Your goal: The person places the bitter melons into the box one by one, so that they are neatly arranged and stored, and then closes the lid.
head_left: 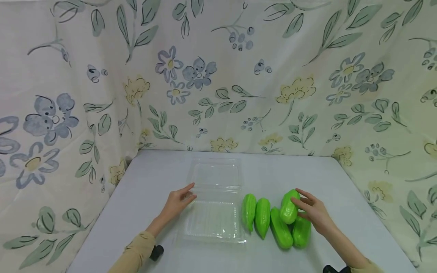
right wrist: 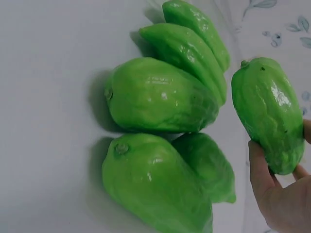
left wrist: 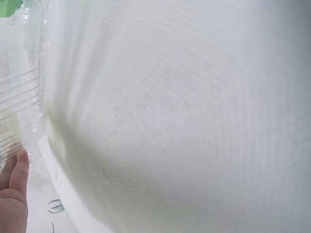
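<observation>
My right hand grips a glossy, long green fruit by one end, fingers on one side and thumb on the other. In the right wrist view it is held up beside the others; in the head view it overlaps the fruits below. Several more of these green fruits, such as the smooth one and the ridged, pointed one, lie on the table. My left hand is at the left side of an open clear plastic clamshell box, thumb and forefinger apart, fingertips right at its edge.
The white table bears the box left of the fruits, its lid folded back toward the far edge. A flowered cloth hangs behind the table and along both sides.
</observation>
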{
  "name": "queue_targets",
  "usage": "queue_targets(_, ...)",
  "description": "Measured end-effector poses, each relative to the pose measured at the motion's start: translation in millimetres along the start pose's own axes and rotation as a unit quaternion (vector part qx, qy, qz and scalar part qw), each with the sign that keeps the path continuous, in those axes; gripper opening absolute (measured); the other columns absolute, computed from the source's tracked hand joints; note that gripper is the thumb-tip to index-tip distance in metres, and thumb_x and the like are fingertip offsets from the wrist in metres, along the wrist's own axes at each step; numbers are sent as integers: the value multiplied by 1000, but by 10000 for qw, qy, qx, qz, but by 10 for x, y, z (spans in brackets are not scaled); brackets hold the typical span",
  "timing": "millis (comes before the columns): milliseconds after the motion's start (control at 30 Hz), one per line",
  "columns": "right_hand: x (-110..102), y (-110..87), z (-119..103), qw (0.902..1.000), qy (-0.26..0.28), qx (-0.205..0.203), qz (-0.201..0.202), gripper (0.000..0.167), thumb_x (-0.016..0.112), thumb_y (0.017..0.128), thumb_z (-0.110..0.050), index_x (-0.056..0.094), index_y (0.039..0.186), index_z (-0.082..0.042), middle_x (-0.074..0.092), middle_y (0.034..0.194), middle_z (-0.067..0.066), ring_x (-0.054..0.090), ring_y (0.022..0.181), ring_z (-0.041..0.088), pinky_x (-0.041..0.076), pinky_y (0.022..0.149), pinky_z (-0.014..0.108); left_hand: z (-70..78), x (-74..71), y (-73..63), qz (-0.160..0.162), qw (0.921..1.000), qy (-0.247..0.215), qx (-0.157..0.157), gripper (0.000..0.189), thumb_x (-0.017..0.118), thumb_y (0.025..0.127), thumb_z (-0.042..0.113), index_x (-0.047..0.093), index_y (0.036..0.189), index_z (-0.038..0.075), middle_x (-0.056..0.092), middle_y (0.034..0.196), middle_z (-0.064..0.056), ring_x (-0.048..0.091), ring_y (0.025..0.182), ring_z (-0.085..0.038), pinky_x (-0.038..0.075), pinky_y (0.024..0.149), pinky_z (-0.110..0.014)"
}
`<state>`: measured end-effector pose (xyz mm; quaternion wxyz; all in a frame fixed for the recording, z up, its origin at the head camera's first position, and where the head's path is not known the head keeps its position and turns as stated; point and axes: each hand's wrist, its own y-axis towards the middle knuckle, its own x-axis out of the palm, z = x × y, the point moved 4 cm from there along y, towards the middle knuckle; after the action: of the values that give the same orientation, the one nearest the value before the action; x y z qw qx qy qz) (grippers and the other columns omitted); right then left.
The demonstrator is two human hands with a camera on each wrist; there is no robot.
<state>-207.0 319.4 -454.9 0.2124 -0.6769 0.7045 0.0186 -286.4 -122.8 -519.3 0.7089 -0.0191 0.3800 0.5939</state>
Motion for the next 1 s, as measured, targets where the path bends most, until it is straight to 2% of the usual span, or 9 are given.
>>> queue_targets(233,115,30,-105,10000,4,-62,-10,67,57,95,-34,27,149,-7,32,145,30,52,121,28,53,90,36,26,-11,21,26,10000,24,40,48,69,87,22,57,131,4,72,98,-18,56,72,-2,42,62,-19)
queue_targets(433,231,45,-160,9999,93,-112,-65,67,57,96,-31,26,149,-6,26,147,31,37,133,43,51,93,41,31,-12,20,7,10000,5,-34,49,69,87,22,57,131,5,72,100,-18,59,74,-5,44,64,-19)
queue_targets(567,312,47,-191,9998,116,-172,-51,65,57,96,-31,28,148,-7,29,147,30,37,132,43,51,93,42,36,-14,14,0,10000,-2,-24,49,69,87,23,56,131,5,72,101,-18,66,80,-13,48,66,-22)
queue_targets(733,436,46,-206,9996,113,-235,-77,63,58,95,-30,32,147,-7,33,144,30,44,128,41,50,93,45,47,-31,-12,71,10000,6,8,49,70,86,20,57,130,2,71,103,-20,70,89,-25,54,73,-31)
queue_targets(867,526,57,-234,9994,167,-289,-109,62,59,94,-29,34,146,-8,37,142,30,49,124,38,52,91,42,53,-38,-24,59,10000,26,-13,49,70,86,20,57,130,2,72,100,-19,70,90,-26,55,75,-34)
queue_targets(1000,602,72,-275,9987,260,-394,-211,61,60,94,-28,34,146,-8,37,142,30,50,123,37,53,90,40,66,-36,-12,52,9999,16,122,48,70,86,19,58,129,2,72,98,-19,70,88,-23,55,74,-34)
